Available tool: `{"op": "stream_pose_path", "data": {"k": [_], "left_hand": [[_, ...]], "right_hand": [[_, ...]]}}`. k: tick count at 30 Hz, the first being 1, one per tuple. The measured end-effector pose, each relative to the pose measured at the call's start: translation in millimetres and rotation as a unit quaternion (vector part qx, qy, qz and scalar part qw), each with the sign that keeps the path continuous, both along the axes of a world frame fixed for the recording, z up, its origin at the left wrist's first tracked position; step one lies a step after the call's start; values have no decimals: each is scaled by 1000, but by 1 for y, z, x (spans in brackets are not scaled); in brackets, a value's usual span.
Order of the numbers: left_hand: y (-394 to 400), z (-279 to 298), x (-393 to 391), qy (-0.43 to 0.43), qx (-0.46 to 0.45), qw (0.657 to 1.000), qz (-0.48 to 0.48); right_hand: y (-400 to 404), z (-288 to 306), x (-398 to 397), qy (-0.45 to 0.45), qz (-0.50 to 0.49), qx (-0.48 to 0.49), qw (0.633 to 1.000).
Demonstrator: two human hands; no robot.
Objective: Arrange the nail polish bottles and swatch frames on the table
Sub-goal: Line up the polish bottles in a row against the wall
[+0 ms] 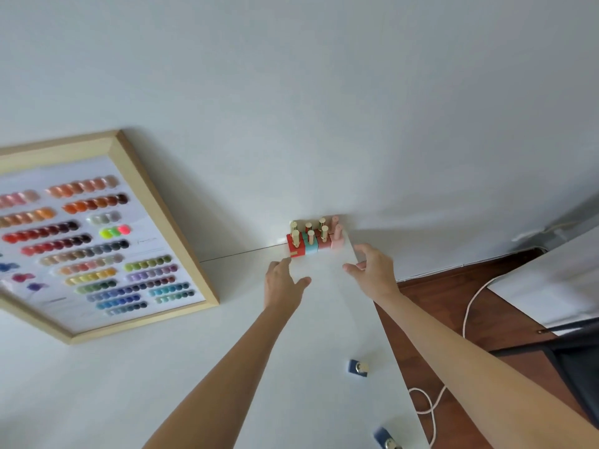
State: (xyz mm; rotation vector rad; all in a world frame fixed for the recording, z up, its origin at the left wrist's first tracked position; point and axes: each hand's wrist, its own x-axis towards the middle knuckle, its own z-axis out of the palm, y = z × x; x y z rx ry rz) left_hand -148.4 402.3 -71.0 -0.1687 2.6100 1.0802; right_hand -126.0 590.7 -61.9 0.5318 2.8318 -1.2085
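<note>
Several nail polish bottles [312, 240] stand in two tight rows at the far right corner of the white table [162, 367], against the wall: red, teal, dark red and pink, most with gold caps. My left hand [282, 281] hovers just in front of them, fingers apart, holding nothing. My right hand [371, 270] is beside it near the table's right edge, also empty with spread fingers. A wood-framed swatch board [107, 234] with rows of colour dots leans against the wall at the left. Two blue bottles sit near the right edge, one [358, 368] closer to the middle, one [387, 439] at the bottom.
The table's right edge drops to a brown wooden floor [486, 312] where a white cable [466, 319] lies looped. A dark chair [573, 351] stands at the far right, with white furniture behind it.
</note>
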Motion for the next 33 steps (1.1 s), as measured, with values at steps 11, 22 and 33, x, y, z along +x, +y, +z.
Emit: {"op": "stream_pose_path", "data": {"k": [11, 22, 33], "left_hand": [[-13, 24, 169, 21, 72, 980, -182], [22, 21, 249, 3, 53, 939, -340], [34, 17, 257, 48, 32, 962, -267]], "right_hand": [[7, 41, 126, -81, 154, -21, 985], [-17, 37, 159, -99, 227, 24, 968], [-12, 34, 164, -46, 219, 79, 971]]}}
